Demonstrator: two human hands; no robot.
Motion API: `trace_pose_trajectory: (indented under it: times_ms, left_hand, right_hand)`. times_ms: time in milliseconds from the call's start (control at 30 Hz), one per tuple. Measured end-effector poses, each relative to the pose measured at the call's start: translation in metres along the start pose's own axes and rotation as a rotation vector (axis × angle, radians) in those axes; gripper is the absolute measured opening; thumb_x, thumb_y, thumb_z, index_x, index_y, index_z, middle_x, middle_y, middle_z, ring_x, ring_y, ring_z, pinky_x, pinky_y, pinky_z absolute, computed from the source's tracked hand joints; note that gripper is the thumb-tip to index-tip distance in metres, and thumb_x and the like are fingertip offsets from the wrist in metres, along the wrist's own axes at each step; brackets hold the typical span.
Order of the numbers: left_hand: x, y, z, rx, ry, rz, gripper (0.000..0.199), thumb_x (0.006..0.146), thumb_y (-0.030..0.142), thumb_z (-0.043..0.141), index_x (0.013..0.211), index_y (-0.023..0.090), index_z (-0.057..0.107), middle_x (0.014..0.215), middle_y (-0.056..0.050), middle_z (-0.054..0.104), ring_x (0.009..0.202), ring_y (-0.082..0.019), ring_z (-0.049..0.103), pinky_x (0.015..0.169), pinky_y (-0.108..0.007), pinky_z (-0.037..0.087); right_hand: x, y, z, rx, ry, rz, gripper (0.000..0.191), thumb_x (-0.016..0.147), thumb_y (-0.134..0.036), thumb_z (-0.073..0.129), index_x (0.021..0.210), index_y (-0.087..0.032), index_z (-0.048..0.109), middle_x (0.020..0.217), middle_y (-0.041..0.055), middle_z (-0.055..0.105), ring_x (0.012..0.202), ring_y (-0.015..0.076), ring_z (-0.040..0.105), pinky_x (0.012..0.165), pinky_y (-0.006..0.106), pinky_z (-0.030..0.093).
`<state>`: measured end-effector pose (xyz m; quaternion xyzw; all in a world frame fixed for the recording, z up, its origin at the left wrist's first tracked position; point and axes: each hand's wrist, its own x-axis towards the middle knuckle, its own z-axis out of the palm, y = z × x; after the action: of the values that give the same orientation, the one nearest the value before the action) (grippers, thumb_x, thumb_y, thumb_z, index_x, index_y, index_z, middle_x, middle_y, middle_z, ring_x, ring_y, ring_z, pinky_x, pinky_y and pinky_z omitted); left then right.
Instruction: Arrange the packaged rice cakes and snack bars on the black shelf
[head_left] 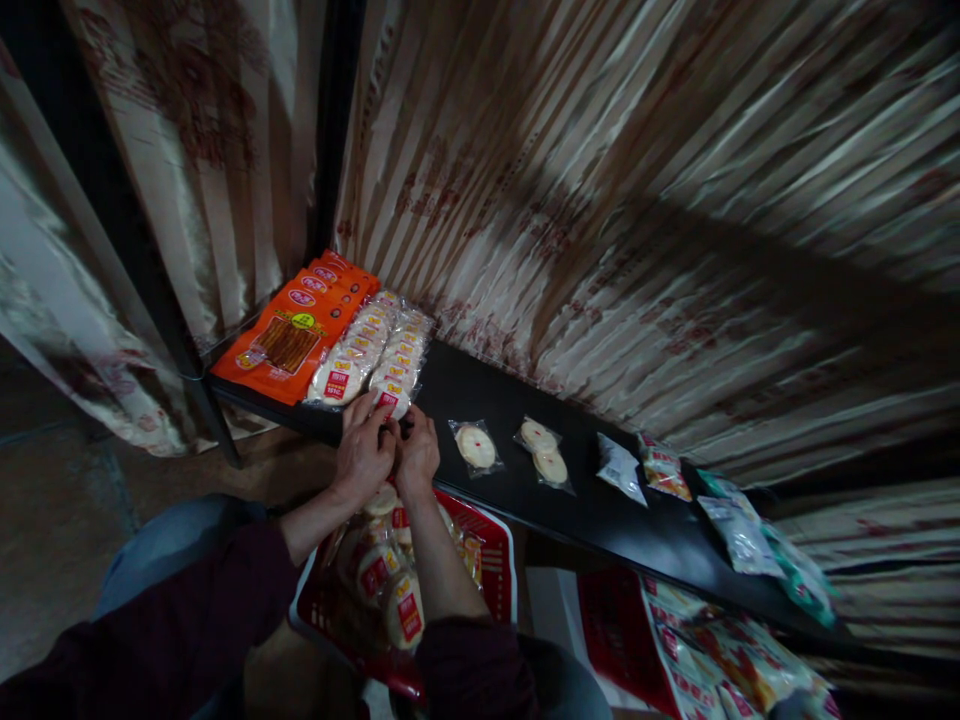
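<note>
Left hand and right hand: fingers curled at near edge of clear-wrapped round white cracker packet, clamping unclear | packet: front of right-hand row, black shelf | laid out: two overlapping rows beside flat orange pouches | unlined: packets in red bag, loose crackers rightward

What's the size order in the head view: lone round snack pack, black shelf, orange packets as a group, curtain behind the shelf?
1. Curtain behind the shelf
2. Black shelf
3. Orange packets, as a group
4. Lone round snack pack
</note>
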<state>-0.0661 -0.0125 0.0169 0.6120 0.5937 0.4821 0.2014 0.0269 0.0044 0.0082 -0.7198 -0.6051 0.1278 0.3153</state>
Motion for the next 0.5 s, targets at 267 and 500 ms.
trace_pose_trajectory:
  times_ms: [267, 500]
  left_hand:
    - [0.007, -0.001, -0.012, 0.144, 0.046, -0.034, 0.045, 0.074, 0.013, 0.049, 0.118, 0.020, 0.059, 0.149, -0.009, 0.034, 0.141, -0.031, 0.019, 0.109, -0.052, 0.026]
    - [0.013, -0.013, -0.014, 0.243, 0.000, -0.130, 0.052, 0.078, 0.018, 0.049, 0.129, 0.011, 0.050, 0.151, -0.020, 0.026, 0.142, -0.034, 0.013, 0.109, -0.055, 0.022]
  right_hand:
    - [0.002, 0.004, 0.002, 0.081, 0.040, -0.020, 0.046, 0.081, -0.037, 0.055, 0.124, -0.019, 0.053, 0.105, 0.0084, 0.060, 0.082, 0.0188, 0.057, 0.074, 0.031, 0.046]
    - [0.003, 0.001, 0.002, 0.127, 0.053, -0.062, 0.056, 0.079, -0.037, 0.060, 0.130, -0.018, 0.047, 0.120, 0.0133, 0.055, 0.098, 0.0236, 0.055, 0.086, 0.037, 0.044]
